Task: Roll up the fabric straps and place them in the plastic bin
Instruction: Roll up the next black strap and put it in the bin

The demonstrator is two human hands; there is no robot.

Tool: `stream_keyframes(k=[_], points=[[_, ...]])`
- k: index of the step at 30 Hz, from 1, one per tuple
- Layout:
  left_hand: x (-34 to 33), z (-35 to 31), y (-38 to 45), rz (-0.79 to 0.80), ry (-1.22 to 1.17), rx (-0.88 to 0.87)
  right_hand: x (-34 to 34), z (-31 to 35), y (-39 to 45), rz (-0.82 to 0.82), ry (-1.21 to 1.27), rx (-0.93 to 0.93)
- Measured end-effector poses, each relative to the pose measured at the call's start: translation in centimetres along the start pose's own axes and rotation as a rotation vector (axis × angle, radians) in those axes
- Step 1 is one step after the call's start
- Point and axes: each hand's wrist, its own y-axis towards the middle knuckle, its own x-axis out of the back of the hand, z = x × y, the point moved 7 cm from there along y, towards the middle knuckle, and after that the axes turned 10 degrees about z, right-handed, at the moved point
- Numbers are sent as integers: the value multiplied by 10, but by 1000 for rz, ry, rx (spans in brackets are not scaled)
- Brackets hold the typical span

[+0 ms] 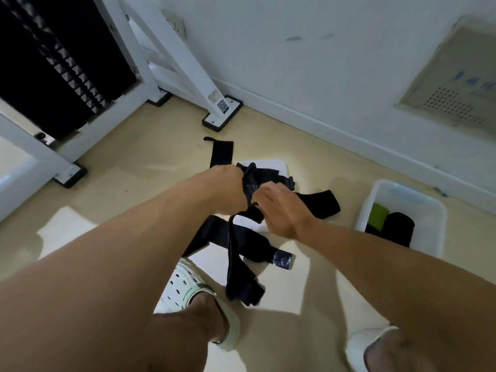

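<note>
Black fabric strap (243, 253) gripped in my left hand (228, 191) and right hand (281, 210), tail dangling, white plastic bin (440, 218) holding green roll (378, 216) and black roll (398, 228) at floor's right.

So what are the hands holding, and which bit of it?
Both hands hold one black strap. The left hand grips its upper end, the right hand pinches it beside that, and its long tail hangs down loose.

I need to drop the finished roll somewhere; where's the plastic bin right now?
In the head view the plastic bin sits on the floor at the right, beyond the right hand, near the wall, with rolls inside.
</note>
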Motion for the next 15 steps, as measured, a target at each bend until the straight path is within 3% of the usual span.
stream_keyframes(k=[6, 9, 12, 15], points=[[-10, -35, -14, 133, -127, -198, 130, -17, -36, -106, -52, 99], [-6, -63, -23, 58, -210, -292, 190, -16, -47, -157, -75, 85], [5, -80, -33, -63, -442, -345, 235, -31, -53, -167, -80, -60], [14, -88, -40, -117, -791, -415, 264, -51, -70, -173, 119, -346]])
